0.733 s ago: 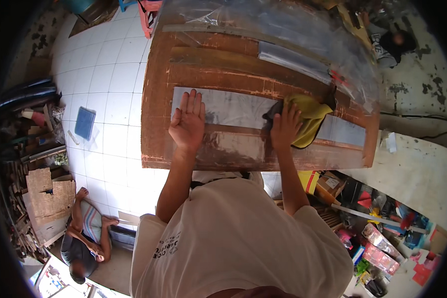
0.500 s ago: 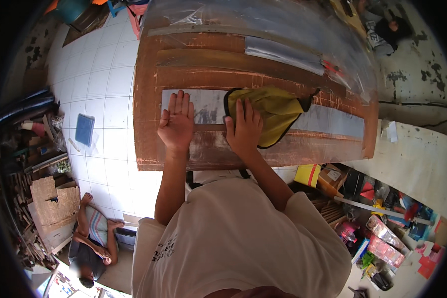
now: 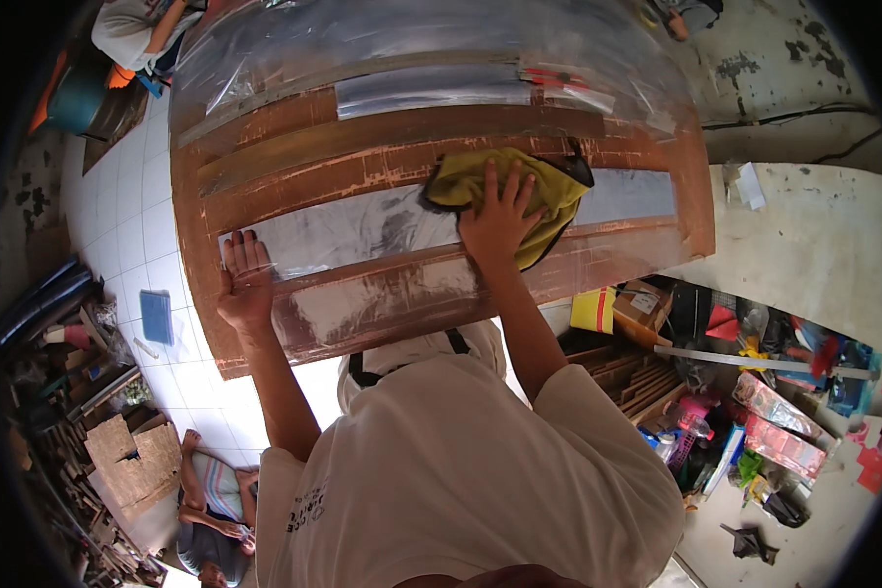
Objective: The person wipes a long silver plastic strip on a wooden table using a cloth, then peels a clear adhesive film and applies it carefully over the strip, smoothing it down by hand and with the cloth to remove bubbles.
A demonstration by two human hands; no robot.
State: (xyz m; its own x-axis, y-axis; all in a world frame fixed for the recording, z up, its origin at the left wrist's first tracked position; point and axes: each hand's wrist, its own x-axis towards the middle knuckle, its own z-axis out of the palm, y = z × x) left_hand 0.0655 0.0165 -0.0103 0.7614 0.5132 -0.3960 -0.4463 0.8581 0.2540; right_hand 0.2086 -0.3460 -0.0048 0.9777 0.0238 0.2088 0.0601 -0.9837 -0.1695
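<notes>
A yellow-green cloth with black edging (image 3: 562,179) lies bunched on a long pale grey strip (image 3: 348,226) set along a brown board (image 3: 201,294). My right hand (image 3: 501,223) presses down on the cloth, its fingers spread. At the strip's left end rests my left hand (image 3: 246,284), fingers stretched out and holding nothing. Wrinkles and shine show on the strip between the two hands. Part of the strip is hidden under the cloth.
Clear plastic sheeting (image 3: 265,49) covers the board's far part. A second grey strip (image 3: 431,90) lies farther back. A pale tabletop (image 3: 804,235) and piled goods stand at right. Wood scraps (image 3: 127,456) and a seated person (image 3: 216,510) are at lower left.
My left hand has moved left to the strip's end. My right hand stays on the cloth, which is more bunched. The view has shifted, and another person shows at the upper left.
</notes>
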